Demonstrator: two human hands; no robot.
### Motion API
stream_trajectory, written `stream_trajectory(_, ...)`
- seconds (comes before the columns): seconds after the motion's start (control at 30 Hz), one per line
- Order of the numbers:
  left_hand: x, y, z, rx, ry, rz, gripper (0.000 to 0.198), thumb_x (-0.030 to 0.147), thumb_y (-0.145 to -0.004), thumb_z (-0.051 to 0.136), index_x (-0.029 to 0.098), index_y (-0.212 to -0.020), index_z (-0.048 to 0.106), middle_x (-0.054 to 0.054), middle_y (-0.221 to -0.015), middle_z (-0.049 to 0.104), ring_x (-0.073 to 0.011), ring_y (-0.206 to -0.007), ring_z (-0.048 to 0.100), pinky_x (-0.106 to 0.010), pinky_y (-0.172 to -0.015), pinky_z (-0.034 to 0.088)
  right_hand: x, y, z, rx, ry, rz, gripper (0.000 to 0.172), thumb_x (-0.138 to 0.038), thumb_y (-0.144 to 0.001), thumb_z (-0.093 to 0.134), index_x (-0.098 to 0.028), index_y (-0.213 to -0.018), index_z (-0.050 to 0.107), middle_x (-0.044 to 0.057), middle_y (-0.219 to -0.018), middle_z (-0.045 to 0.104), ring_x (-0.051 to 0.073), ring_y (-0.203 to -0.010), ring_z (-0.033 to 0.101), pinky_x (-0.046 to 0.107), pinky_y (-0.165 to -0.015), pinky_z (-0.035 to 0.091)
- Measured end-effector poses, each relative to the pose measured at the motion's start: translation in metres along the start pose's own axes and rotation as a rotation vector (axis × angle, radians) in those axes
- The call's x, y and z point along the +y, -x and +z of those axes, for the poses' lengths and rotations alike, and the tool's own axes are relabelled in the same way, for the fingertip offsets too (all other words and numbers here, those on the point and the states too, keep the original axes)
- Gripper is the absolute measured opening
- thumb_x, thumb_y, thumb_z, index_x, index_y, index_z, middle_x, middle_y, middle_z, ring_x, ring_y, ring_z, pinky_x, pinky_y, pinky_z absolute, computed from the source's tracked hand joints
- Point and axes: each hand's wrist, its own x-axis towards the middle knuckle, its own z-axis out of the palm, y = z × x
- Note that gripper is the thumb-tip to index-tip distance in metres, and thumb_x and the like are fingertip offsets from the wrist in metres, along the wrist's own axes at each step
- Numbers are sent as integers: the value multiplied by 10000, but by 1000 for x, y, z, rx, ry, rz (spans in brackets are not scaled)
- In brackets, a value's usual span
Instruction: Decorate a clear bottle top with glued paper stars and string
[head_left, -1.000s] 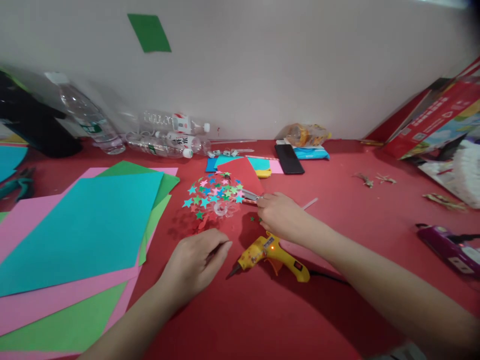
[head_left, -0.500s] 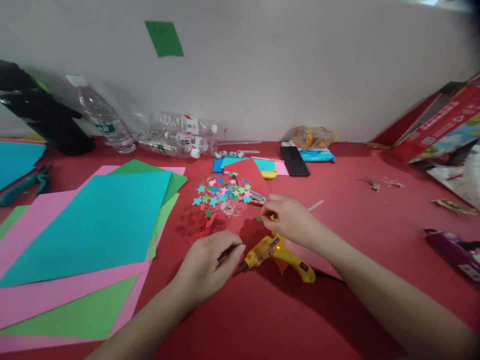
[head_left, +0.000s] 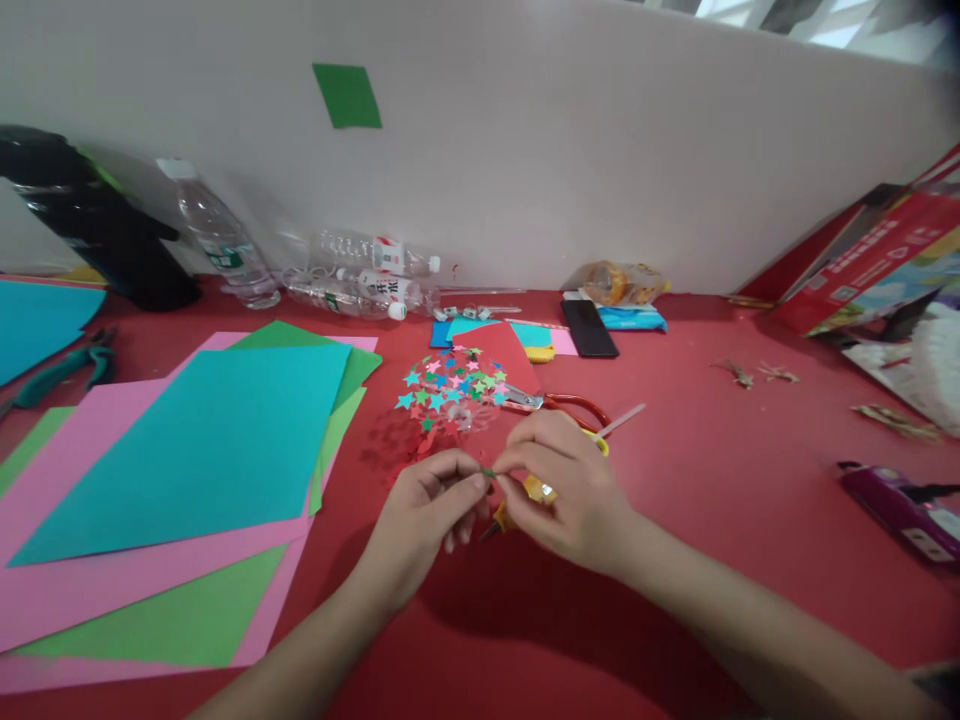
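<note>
My left hand (head_left: 424, 510) and my right hand (head_left: 559, 480) meet above the red table, their fingertips pinching a tiny green paper star (head_left: 487, 472) between them. Under my right hand lies a yellow glue gun (head_left: 534, 493), mostly hidden, its tip poking out below my fingers. Just beyond the hands stands a clear plastic dome (head_left: 450, 395) covered with small coloured paper stars. Red-handled scissors (head_left: 559, 404) lie to the right of the dome.
Large sheets of teal, pink and green paper (head_left: 187, 450) cover the left. Plastic bottles (head_left: 352, 285) lie along the wall, with a black phone (head_left: 589, 327) and a snack bag (head_left: 622, 283). Red cardboard boxes (head_left: 877, 260) lean at right; a purple tool (head_left: 900, 505) rests near the edge.
My right hand pulled back from the dome and scissors toward me, and my left hand rose to meet it. Both now pinch a small green star over the glue gun.
</note>
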Motion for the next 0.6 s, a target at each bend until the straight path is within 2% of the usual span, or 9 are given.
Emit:
stream_trajectory(0.1, 4, 2, 1, 27, -52, 72, 106, 290, -763, 624, 185, -762, 606, 54, -559, 519, -72, -450, 459, -191, -408, 345, -3, 5, 3, -2, -28, 54, 102, -109, -843, 540, -161, -802, 617, 31, -825, 569, 147, -773, 523, 294, -715, 410)
stream_trajectory(0.27, 11, 3, 5, -3, -162, 146, 122, 265, -769, 575, 190, -673, 565, 49, -551, 505, -79, -455, 456, -206, -425, 360, 1, 6, 0, -68, -208, 178, 124, -128, -853, 528, -181, -754, 582, -1, -779, 559, 122, -729, 535, 242, -666, 415)
stream_trajectory(0.33, 13, 3, 5, 24, -198, 174, 131, 256, -772, 555, 194, -657, 552, 51, -545, 492, -80, -457, 453, -208, -434, 365, 6, 6, -11, -180, -183, 229, 102, -186, -879, 537, -190, -797, 597, 4, -809, 598, 127, -746, 555, 242, -676, 419)
stream_trajectory(0.4, 16, 4, 2, 92, -258, 236, 132, 233, -767, 542, 197, -639, 541, 53, -544, 481, -79, -464, 446, -205, -441, 361, 13, 7, -26, -337, -25, 319, 130, -281, -890, 563, -196, -812, 621, 11, -789, 626, 134, -705, 556, 244, -635, 398)
stream_trajectory(0.5, 19, 3, -7, 188, -368, 357, 155, 207, -770, 534, 198, -616, 527, 54, -543, 463, -79, -480, 430, -208, -454, 348, 23, 12, -49, -530, 272, 485, 267, -411, -857, 604, -192, -705, 622, 6, -638, 597, 125, -552, 492, 250, -522, 307)
stream_trajectory(0.6, 18, 1, -18, 244, -400, 405, 165, 214, -810, 539, 200, -646, 539, 49, -569, 475, -83, -502, 432, -216, -470, 346, 28, 19, -57, -668, 381, 577, 298, -448, -820, 619, -197, -663, 599, 0, -597, 574, 121, -502, 454, 256, -477, 241)
